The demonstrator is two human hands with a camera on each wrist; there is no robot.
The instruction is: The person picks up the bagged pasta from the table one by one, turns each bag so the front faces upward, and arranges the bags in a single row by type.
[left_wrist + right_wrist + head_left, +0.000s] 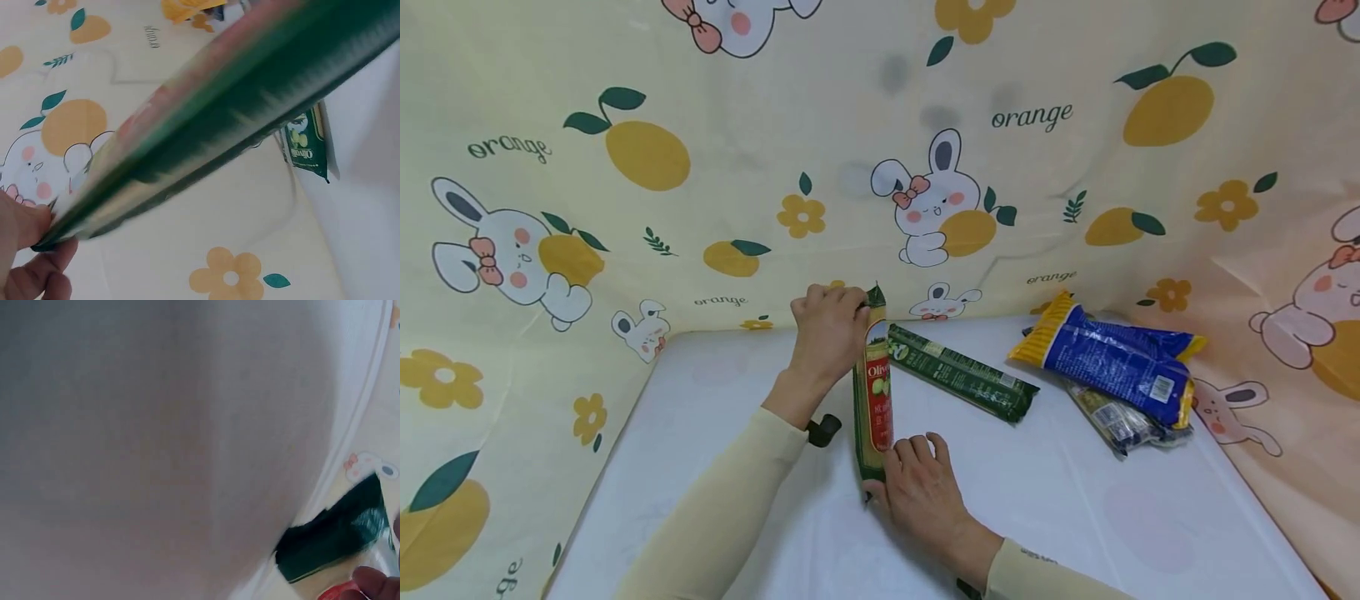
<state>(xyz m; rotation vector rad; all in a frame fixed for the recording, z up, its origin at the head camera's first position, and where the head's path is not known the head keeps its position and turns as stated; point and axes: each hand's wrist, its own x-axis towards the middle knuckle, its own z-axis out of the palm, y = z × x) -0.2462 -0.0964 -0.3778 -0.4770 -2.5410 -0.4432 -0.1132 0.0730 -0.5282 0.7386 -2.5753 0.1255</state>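
A long green packet (878,392) with a red label reading "Oliv" and pictured olives is held between both hands, its length running away from me. At its far end, the left hand (829,329) pinches the crimped tip; the left wrist view shows thumb and fingers (40,275) on that tip. The right hand (925,487) grips the near end, thumb on one side and fingers on the other. Only its fingertips (372,584) show in the right wrist view, beside the green end. A second green packet (962,372) lies just to the right, slanted on the table.
On the right of the white table (1015,508), a blue and yellow bag (1116,358) rests on a clear, dark-edged packet (1112,421). A patterned cloth (850,108) with rabbits and oranges rises behind and along the sides.
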